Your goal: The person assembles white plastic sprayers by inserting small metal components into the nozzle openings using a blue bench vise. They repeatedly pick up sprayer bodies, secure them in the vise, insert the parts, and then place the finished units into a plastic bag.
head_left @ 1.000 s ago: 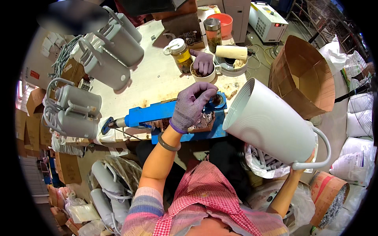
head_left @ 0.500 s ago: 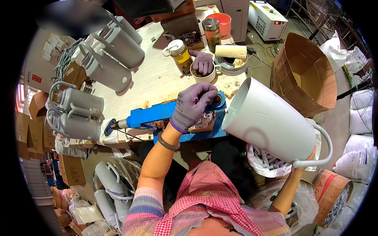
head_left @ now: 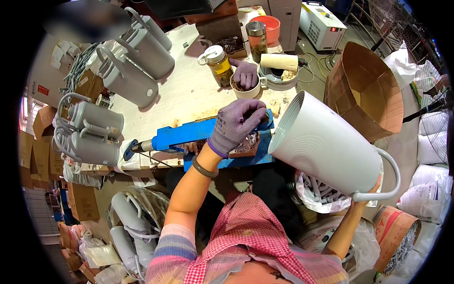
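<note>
My left hand [head_left: 238,125], in a grey-purple knit glove, hovers over or touches the right end of a blue clamp-like metal fixture [head_left: 187,135]. Its fingers are curled together, and whatever is between the fingertips is hidden. On the right, my bare right hand [head_left: 373,190] grips a large light-grey jug [head_left: 331,142] low down, near its looped handle [head_left: 393,173]. The jug lies tilted, its open mouth toward the fixture's right end. Most of the right hand's fingers are behind the jug. Under the fixture sits a small box [head_left: 248,146] of small parts.
A spare purple glove [head_left: 246,75] rests on a white cup [head_left: 247,91] of small parts. Nearby stand a lidded jar [head_left: 220,68] and a glass jar [head_left: 257,40]. Several grey jugs [head_left: 132,83] line the table's left. An open carton [head_left: 364,94] and a bag of handles [head_left: 324,191] are at right.
The view has shifted slightly. My left fingers have edged a little further over the fixture's right end; the jug stays in my right hand in much the same pose.
</note>
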